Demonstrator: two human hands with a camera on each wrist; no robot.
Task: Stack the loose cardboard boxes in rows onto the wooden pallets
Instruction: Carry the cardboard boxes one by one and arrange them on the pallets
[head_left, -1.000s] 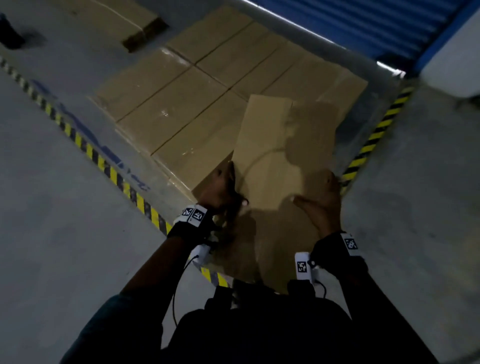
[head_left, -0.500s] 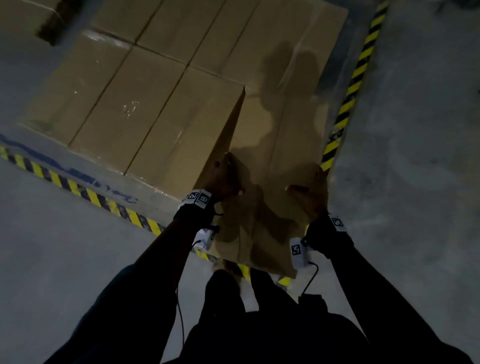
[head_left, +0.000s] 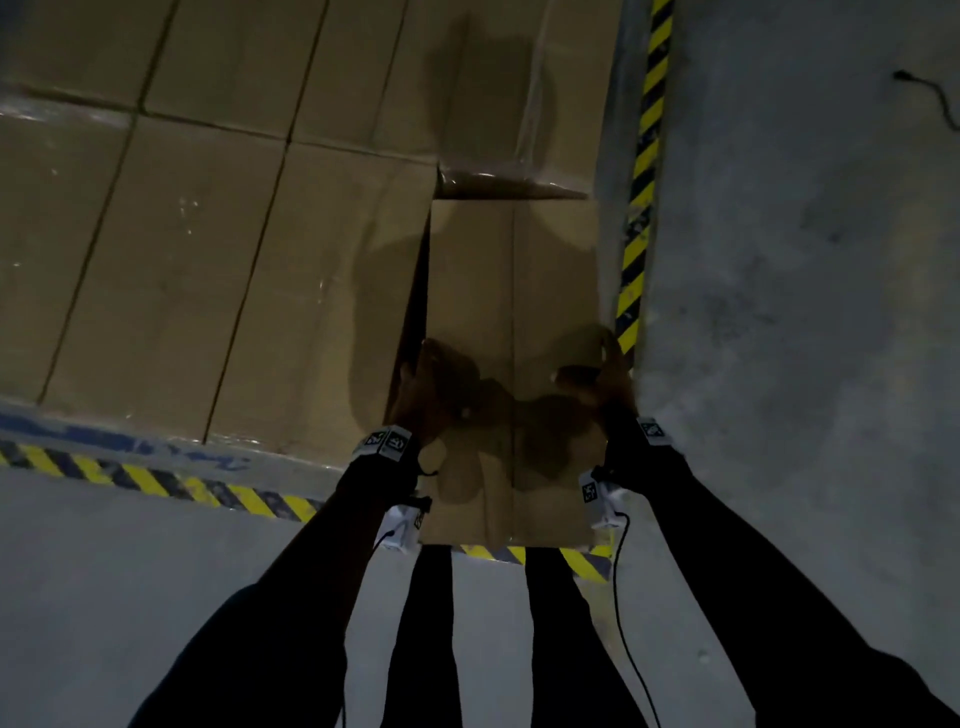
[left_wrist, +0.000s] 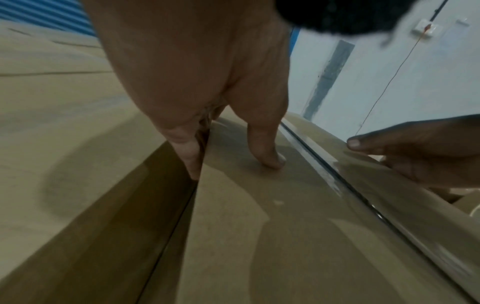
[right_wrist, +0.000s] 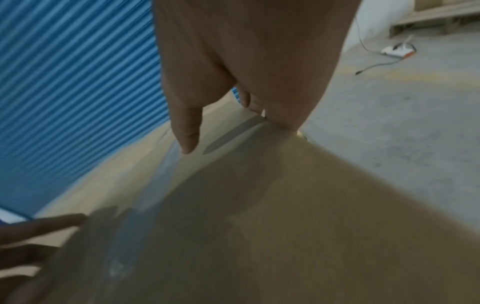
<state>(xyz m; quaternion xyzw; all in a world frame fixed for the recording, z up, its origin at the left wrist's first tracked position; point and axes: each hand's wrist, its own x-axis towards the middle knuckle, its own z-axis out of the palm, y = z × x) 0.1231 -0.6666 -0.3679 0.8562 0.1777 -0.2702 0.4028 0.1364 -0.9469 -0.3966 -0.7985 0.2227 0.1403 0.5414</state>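
Along the left of the head view lies a layer of flat brown cardboard boxes (head_left: 171, 270), set edge to edge in rows, their tops level. A yellow-and-black striped floor tape (head_left: 156, 480) runs along their near side on the grey concrete floor (head_left: 805, 364).

Next comes the left hand (head_left: 426, 387), at the left long edge of a long brown cardboard box with a taped centre seam (head_left: 511, 291). In the left wrist view its thumb (left_wrist: 267, 152) lies flat on the box top, while the other fingers (left_wrist: 189, 156) reach down over the edge into the narrow dark gap between this box and the stacked row beside it. So the hand clasps the box edge between thumb and fingers.

The box itself sits at the right end of the stacked layer, its far end under or against another box with glossy tape, its near end overhanging the striped tape toward the person's legs. Whether it rests fully down I cannot tell.

At the box's right long edge is the right hand (head_left: 597, 374). In the right wrist view its thumb (right_wrist: 187, 131) points along the top face, and the remaining fingers (right_wrist: 249, 100) wrap down over the right side, mostly hidden. A blue corrugated shutter (right_wrist: 72, 86) stands beyond the boxes.
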